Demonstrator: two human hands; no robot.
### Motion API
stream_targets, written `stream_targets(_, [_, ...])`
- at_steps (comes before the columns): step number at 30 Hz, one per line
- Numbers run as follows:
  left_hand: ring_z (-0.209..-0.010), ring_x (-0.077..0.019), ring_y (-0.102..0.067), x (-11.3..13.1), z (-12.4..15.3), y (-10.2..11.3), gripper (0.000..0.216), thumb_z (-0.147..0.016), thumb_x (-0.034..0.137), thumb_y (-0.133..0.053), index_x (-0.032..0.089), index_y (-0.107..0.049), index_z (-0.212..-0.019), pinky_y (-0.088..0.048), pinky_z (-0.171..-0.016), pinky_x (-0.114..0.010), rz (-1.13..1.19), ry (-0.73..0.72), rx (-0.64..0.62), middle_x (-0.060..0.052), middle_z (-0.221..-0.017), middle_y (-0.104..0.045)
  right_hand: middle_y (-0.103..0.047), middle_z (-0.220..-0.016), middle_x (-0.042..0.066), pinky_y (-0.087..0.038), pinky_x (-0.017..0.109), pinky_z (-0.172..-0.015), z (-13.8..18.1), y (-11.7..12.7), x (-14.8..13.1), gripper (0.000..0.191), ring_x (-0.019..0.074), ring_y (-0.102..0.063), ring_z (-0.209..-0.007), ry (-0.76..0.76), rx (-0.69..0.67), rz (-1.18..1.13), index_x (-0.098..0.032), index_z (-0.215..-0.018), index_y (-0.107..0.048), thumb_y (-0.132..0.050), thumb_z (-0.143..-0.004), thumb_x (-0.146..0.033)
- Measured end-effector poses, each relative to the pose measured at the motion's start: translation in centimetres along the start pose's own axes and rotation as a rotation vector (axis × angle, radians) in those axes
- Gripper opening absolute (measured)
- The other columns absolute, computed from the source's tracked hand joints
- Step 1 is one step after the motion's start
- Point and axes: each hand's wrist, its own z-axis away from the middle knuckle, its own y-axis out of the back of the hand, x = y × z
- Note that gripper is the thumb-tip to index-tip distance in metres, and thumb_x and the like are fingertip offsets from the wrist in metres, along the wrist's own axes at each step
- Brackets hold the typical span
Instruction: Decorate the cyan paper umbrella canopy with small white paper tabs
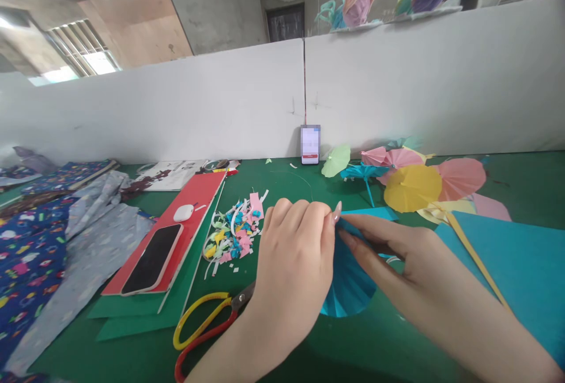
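A blue pleated paper disc point(350, 289), folded like a small paper umbrella, is between my two hands above the green table. My left hand point(296, 253) is curled closed at its left side, knuckles up, with the fingertips hidden. The thumb and fingers of my right hand point(404, 253) pinch the paper close to its top, beside my left thumb. Scissors point(207, 318) with one yellow and one red handle lie under my left wrist, their blades partly covered. Just beyond my hands lies a blue paper strip point(373, 213).
Paper scraps point(238, 227) are heaped left of my hands. A phone point(152, 259) and white earbud case point(183, 212) rest on a red board point(189, 195). Finished paper umbrellas point(412, 187) sit back right, blue sheets point(521, 265) at right. Another phone point(310, 145) leans on the white partition point(220, 100).
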Motion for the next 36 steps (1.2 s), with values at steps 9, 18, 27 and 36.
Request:
stream_targets(9, [-0.061,-0.0146,-0.040,0.2,0.1,-0.4,0.022,-0.090,0.015,-0.044,0.019,-0.045,-0.068,-0.038,-0.065,-0.031,-0.039,0.021,0.042,0.001,-0.062,-0.049,-0.069,-0.069,0.001,-0.041,0.020,-0.036,0.3,-0.2,-0.1,0.028,0.0135,-0.056,-0.048,0.033,0.015,0.042,-0.024,-0.109,-0.063,-0.045,-0.087,-0.022])
stream_targets(18, [-0.062,-0.0139,-0.038,0.2,0.1,-0.2,0.025,-0.091,0.023,-0.049,0.020,-0.037,-0.069,-0.036,-0.062,-0.029,0.054,0.064,0.066,0.002,-0.064,-0.043,-0.059,-0.054,-0.004,-0.034,0.017,-0.030,0.9,0.4,-0.9,0.021,0.0086,-0.035,-0.034,0.115,0.091,0.167,-0.025,-0.089,-0.065,-0.045,-0.089,-0.023])
stream_targets(27, [-0.066,-0.0122,-0.042,-0.1,-0.1,1.0,0.018,-0.087,0.030,-0.055,0.023,-0.038,-0.083,-0.038,-0.061,-0.027,0.359,0.215,0.278,0.003,-0.074,-0.039,-0.070,-0.075,-0.002,-0.051,0.018,-0.049,1.4,0.9,-0.3,0.019,0.0137,-0.064,-0.063,0.084,0.089,0.037,-0.029,-0.095,-0.067,-0.049,-0.088,-0.030])
stream_targets(36, [-0.095,-0.0171,-0.043,-1.4,0.9,4.2,0.010,-0.087,0.034,-0.054,0.024,-0.053,-0.086,-0.036,-0.080,-0.029,0.320,0.027,-0.254,0.000,-0.094,-0.049,-0.067,-0.072,-0.004,-0.045,0.023,-0.050,2.8,1.1,-1.1,0.027,0.0151,-0.059,-0.060,0.052,-0.016,-0.025,-0.033,-0.118,-0.036,-0.043,-0.092,-0.028])
